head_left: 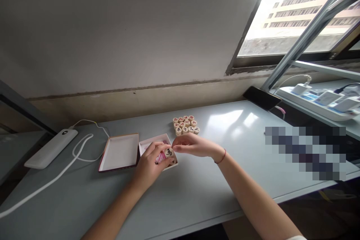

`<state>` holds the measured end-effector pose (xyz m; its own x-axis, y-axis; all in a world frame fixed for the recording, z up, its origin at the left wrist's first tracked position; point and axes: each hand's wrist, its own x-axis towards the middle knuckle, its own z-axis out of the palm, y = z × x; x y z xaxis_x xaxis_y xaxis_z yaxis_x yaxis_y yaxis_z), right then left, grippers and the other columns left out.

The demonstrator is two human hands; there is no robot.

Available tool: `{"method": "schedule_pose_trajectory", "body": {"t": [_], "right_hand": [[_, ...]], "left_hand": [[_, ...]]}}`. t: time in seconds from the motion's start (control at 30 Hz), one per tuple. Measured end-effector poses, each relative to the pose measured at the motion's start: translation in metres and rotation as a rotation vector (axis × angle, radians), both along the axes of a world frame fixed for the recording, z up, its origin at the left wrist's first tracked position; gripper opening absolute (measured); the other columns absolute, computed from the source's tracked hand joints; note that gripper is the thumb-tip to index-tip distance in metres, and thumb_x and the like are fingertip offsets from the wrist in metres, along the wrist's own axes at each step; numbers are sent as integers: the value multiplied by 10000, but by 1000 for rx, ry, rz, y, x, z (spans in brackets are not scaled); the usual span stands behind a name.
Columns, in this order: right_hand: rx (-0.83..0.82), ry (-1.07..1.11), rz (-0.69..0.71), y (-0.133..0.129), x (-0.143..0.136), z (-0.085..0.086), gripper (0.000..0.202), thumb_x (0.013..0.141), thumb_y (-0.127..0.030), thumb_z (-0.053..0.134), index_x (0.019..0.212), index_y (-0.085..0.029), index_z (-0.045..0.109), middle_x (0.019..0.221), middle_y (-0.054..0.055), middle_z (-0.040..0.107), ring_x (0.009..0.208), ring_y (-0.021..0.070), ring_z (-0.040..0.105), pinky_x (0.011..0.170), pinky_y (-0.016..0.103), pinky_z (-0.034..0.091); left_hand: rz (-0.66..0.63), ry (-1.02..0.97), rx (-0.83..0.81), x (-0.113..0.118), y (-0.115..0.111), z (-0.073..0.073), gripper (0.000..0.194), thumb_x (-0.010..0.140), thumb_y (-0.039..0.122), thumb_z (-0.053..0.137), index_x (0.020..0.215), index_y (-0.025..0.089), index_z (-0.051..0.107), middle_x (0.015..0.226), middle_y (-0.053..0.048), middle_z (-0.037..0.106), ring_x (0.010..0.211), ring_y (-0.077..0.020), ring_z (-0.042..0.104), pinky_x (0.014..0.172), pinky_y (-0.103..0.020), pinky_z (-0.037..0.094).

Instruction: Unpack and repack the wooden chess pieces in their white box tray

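Observation:
My left hand (150,163) is over a small white box (144,143), its thumb and fingers closed around a round wooden Chinese chess piece (169,152) with a black character facing up. Below that piece, part of another piece shows inside the box, beside a pink and white printed surface. My right hand (197,144) comes in from the right with its fingers bent together, the tips at the edge of the held piece. Whatever those fingertips hold is hidden. Behind my right hand, stacked chess pieces (185,123) stand in rows, red characters at the back and black in front.
Left of the box lies its open lid (119,153). Farther left are a white power bank (52,149) and a thick white cable (60,174) on the grey desk (225,165). A dark phone (261,98) leans at the back right, near a loaded power strip (317,103).

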<state>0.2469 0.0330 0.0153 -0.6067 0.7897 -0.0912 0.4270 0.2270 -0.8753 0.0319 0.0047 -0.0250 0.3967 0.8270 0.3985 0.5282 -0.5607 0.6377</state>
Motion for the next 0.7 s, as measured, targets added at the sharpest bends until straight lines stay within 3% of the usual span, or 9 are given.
{"method": "schedule_pose_trajectory", "body": {"t": [0.17,0.3,0.43,0.6,0.7], "right_hand": [[-44,32,-37,1,-6,-5,276,844,-409,519,759,-160,602,651,-24,502,572,81,393,497,205,290],[-48,49,-383,14,29,-3,270,795,-399,513,661,-165,524,609,-28,449,540,81,368,471,209,259],[-70,-151,-683,26,65,-12,275,748,-375,521,568,-173,467,540,-39,394,496,78,310,457,229,212],[-101,-292,-725,37,79,-36,251,717,-343,533,549,-167,475,546,-22,437,500,81,330,469,234,231],[-106,-329,-710,38,80,-41,270,734,-375,526,564,-168,493,549,-14,461,511,91,368,472,234,249]], "left_hand": [[9,72,40,-1,2,-1,265,883,389,567,1114,259,574,1004,-41,642,953,-201,620,842,-311,494],[118,225,91,-18,12,5,309,902,435,498,1123,228,559,863,-26,654,787,-193,633,744,-295,496],[250,495,-47,-46,25,13,257,914,390,411,1044,252,584,759,4,653,685,-193,635,599,-265,437],[307,719,-345,-58,29,23,368,897,417,391,1208,264,515,775,-14,664,703,-221,636,542,-262,355],[301,771,-406,-53,27,25,479,879,395,411,1332,241,400,813,-35,675,736,-242,639,566,-269,360]]}}
